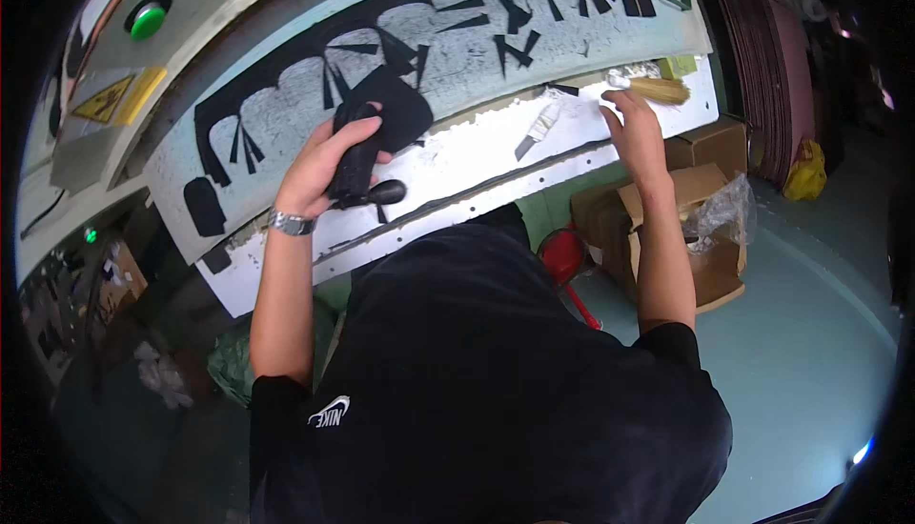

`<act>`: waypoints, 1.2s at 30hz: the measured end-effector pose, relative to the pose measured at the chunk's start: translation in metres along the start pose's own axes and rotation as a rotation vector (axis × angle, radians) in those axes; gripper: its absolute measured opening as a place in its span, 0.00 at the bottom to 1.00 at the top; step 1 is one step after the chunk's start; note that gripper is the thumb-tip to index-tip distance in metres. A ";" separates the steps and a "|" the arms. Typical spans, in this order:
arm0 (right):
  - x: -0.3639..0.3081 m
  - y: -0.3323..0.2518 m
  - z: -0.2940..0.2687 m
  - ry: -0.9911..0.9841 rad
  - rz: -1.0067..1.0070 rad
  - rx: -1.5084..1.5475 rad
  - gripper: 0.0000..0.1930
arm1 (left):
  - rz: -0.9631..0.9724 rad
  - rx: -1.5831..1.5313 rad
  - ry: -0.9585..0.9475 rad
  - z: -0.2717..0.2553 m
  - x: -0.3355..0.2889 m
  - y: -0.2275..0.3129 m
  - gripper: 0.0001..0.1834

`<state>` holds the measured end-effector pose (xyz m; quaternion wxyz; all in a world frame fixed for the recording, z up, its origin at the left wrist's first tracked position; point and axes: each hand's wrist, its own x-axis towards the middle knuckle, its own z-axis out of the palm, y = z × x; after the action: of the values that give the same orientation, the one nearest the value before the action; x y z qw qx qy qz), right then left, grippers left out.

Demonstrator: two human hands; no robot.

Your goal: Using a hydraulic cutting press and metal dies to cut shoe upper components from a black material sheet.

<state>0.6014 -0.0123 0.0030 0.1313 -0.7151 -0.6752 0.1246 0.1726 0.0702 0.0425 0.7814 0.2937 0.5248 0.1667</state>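
Note:
My left hand [329, 157] is wrapped round a stack of black cut fabric-like pieces [405, 110], held tilted above the near left part of the work surface. Just below it lies a black rounded knob-like thing [388, 191]. At the right, my right hand [634, 129] hovers over the white ledge [467, 148], thumb apart from the curled fingers, with nothing visible in it. Beside its fingertips are a straw-coloured bristle brush [662, 91] and crumpled white material [620, 77]. Between my hands rests a blade with a white-wrapped handle [539, 128].
Across the pale board [286, 133] lies a black sheet remnant [276, 76] with arch-shaped cutouts and loose black strips. A green push button [149, 20] and a yellow warning sign [105, 100] are at upper left. Open cardboard boxes [715, 276] stand below right, near a red-handled object [562, 255].

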 end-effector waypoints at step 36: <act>0.010 -0.191 0.084 -0.027 -0.470 0.232 0.12 | 0.064 -0.029 0.123 -0.008 -0.044 -0.035 0.29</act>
<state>0.3935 0.0096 -0.0077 0.2287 -0.5169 -0.8057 0.1770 0.1460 0.0207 0.0496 0.7459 0.2882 0.5598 0.2171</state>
